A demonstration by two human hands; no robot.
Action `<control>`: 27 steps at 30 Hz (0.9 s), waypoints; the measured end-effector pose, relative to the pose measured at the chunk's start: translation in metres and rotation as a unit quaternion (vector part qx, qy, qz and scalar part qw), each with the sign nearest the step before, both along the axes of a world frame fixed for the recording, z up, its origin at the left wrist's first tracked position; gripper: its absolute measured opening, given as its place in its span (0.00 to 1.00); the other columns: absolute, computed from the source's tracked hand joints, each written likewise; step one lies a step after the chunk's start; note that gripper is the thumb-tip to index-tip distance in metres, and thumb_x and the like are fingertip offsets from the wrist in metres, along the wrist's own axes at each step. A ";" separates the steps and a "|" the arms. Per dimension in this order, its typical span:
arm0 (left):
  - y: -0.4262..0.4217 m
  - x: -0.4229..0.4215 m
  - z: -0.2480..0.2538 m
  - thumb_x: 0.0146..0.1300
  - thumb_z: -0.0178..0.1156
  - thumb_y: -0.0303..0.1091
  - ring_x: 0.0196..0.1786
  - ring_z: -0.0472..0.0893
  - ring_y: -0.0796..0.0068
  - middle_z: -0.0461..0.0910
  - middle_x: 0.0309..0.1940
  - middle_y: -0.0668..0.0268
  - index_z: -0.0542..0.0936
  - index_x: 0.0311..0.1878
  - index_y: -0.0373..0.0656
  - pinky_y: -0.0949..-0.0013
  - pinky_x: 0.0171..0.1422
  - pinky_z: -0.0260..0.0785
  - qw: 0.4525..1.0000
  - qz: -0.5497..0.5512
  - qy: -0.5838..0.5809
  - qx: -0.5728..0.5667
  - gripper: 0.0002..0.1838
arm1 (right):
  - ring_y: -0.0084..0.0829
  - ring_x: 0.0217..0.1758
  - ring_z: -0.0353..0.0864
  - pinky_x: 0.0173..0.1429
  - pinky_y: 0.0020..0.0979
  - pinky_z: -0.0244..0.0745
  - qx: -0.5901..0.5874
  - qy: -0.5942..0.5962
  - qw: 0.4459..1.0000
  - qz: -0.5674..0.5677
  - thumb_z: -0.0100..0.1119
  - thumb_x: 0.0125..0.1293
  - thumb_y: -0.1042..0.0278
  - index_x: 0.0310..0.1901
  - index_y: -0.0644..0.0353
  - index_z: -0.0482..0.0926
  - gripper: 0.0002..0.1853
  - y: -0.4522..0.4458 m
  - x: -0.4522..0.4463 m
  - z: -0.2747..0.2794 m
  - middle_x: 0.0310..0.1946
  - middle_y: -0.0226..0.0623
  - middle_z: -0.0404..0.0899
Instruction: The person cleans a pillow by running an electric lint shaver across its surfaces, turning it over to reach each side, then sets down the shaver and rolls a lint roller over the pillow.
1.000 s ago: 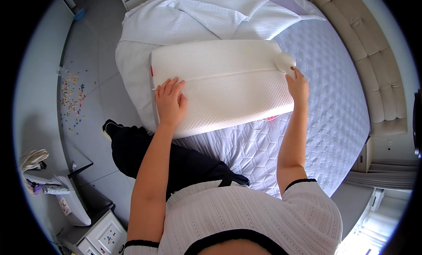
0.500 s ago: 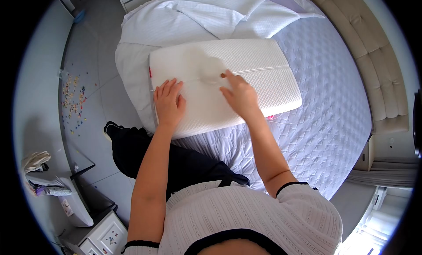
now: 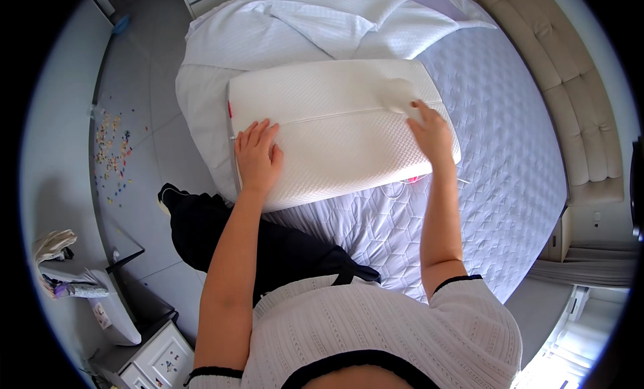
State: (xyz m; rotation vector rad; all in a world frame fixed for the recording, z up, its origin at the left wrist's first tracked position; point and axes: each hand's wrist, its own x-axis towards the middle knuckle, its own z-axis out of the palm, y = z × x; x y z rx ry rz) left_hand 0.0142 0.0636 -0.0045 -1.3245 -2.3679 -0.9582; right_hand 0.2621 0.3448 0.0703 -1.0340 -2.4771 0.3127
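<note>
A white pillow (image 3: 342, 144) with a quilted cover and a seam across its middle lies on the bed. My left hand (image 3: 258, 151) rests flat on the pillow's left part, its fingers slightly spread. Over the right end of the pillow, my right hand (image 3: 431, 131) has its fingers curled around a pale, motion-blurred object (image 3: 399, 94) that extends to the upper left. A small brown part of it shows near the fingertips. Its kind is too smeared to make out.
The bed has a grey-lilac quilted cover (image 3: 496, 134), with a rumpled white sheet (image 3: 302, 27) at the far side. A thin pale cord and a pink bit (image 3: 410, 180) show beneath the pillow's near edge. Small colourful pieces (image 3: 111, 147) lie scattered on the floor at left.
My right hand and the pale object have swept right, from the middle of the pillow to its right end. My left hand has stayed in place.
</note>
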 end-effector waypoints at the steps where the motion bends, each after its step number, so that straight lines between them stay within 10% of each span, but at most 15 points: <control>1: 0.000 0.000 0.000 0.55 0.61 0.26 0.70 0.71 0.58 0.78 0.63 0.64 0.81 0.56 0.49 0.46 0.78 0.53 1.000 -0.001 0.000 0.000 0.23 | 0.49 0.55 0.82 0.57 0.44 0.78 -0.029 -0.035 0.998 -0.042 0.66 0.64 0.61 0.63 0.47 0.77 0.25 0.009 0.009 0.010 0.53 0.46 0.83; 12: 0.001 -0.001 -0.003 0.54 0.61 0.27 0.68 0.72 0.56 0.79 0.62 0.64 0.81 0.56 0.50 0.44 0.77 0.54 1.000 -0.002 0.005 0.014 0.23 | 0.50 0.55 0.83 0.57 0.45 0.78 0.002 -0.065 0.982 -0.175 0.65 0.64 0.56 0.63 0.48 0.77 0.25 0.048 0.040 -0.001 0.51 0.47 0.84; 27: -0.001 0.002 0.003 0.55 0.60 0.28 0.69 0.71 0.57 0.78 0.62 0.64 0.82 0.56 0.48 0.45 0.78 0.53 1.000 -0.005 -0.008 -0.008 0.22 | 0.49 0.46 0.85 0.50 0.43 0.81 -0.125 0.005 0.987 0.103 0.69 0.61 0.62 0.63 0.54 0.76 0.28 -0.124 -0.089 0.013 0.47 0.47 0.83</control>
